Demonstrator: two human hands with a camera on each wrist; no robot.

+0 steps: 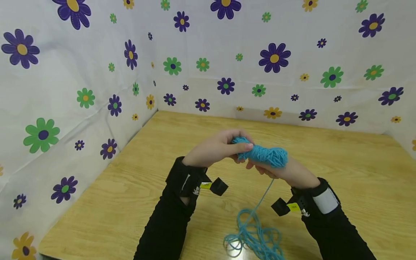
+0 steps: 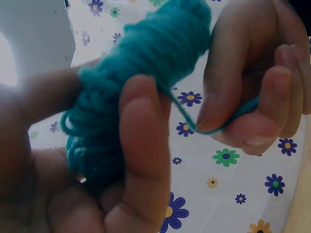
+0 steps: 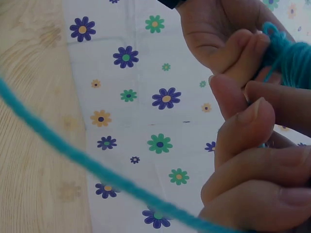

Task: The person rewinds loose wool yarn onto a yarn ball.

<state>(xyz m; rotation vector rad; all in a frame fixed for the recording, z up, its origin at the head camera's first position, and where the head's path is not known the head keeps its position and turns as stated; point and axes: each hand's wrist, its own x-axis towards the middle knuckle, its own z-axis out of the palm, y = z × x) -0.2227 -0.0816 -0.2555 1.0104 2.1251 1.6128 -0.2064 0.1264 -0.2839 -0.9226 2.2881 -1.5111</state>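
Observation:
A bundle of blue yarn (image 1: 268, 156) is held up over the table, its near end gripped by my left hand (image 1: 221, 147) between thumb and fingers. In the left wrist view the wound yarn (image 2: 160, 46) slants up out of that grip. My right hand (image 1: 286, 172) is just behind and below the bundle, partly hidden by it in the head view. Its thumb and fingers pinch the strand (image 2: 187, 116) that leaves the bundle. From the right hand the strand (image 3: 97, 170) runs down to loose yarn on the table.
Loose loops of blue yarn (image 1: 256, 234) lie on the wooden table (image 1: 130, 195) near its front, between my forearms. A flower-printed white sheet (image 1: 195, 43) stands along the back and sides. Each wrist wears a black strap with a small camera block.

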